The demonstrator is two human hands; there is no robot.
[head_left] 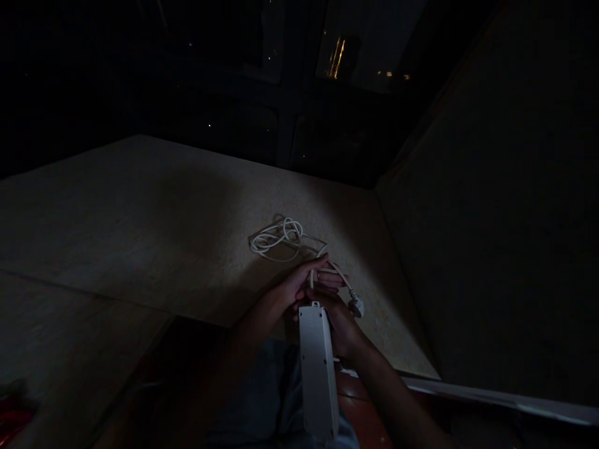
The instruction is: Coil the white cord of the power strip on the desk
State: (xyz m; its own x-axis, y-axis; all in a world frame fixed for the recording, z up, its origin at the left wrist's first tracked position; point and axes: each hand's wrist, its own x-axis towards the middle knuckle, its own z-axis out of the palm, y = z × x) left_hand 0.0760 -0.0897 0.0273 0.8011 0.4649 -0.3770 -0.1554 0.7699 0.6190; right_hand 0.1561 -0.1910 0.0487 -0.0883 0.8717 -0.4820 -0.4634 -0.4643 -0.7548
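A white power strip (318,368) lies back side up, its long body pointing from my lap toward the window. My right hand (334,312) is closed at its far end, around the cord where it leaves the strip; its fingertips are partly hidden. Just beyond, my left hand (311,277) has the white power cord (312,279) between thumb and fingers, with a ring on one finger. The plug (356,305) hangs to the right of both hands, on a short stretch of cord. Further off, loose cord loops (281,237) lie tangled on the stone ledge (210,249).
Dark window panes (234,131) rise behind the ledge, and a dark wall (491,218) stands at the right. Below the hands are my legs in blue trousers (257,399) and a reddish surface (360,415). A red object (15,415) sits at the lower left.
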